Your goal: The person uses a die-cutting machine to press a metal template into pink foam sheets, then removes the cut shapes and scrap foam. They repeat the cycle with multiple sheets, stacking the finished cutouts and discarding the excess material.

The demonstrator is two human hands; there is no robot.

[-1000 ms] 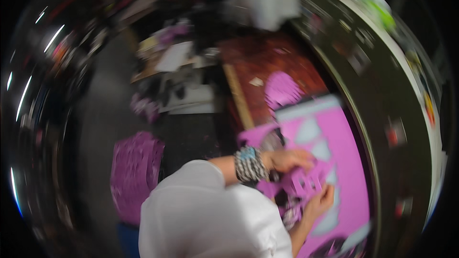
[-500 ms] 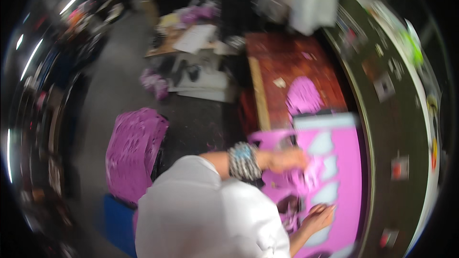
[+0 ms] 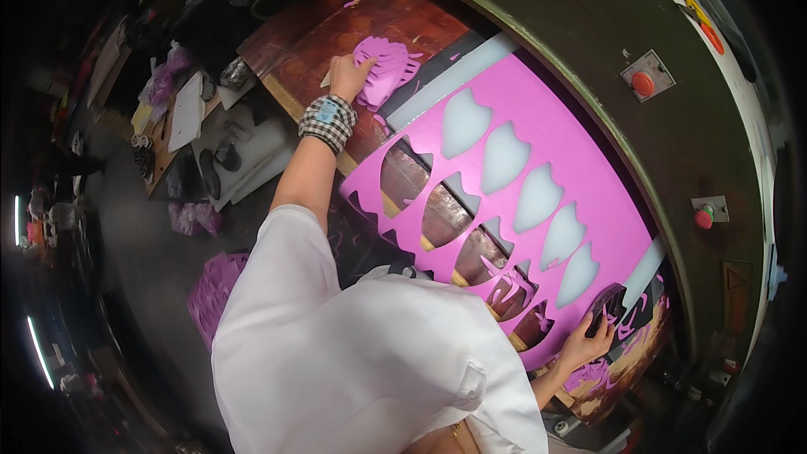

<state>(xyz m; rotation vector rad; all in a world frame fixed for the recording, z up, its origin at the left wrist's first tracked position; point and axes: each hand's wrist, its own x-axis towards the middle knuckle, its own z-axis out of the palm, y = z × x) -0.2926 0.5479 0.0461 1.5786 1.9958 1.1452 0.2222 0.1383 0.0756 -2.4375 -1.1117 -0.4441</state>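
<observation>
Left hand [image 3: 347,80], upper centre of frame, is on the pink pile [image 3: 391,71] on the red worktop [image 3: 336,25]; fingers touch its left edge, can't tell if pinching or just resting. Pile sits clear of the sheet, probably to keep loose pieces together. Right hand [image 3: 584,345], lower right, has fingers closed round a dark die [image 3: 605,307], gripped by its side, likely for a firm hold. Pink sheet [image 3: 572,143], centre right, spreads flat over a pale board [image 3: 538,197], presumably for backing; near holes overhang.
</observation>
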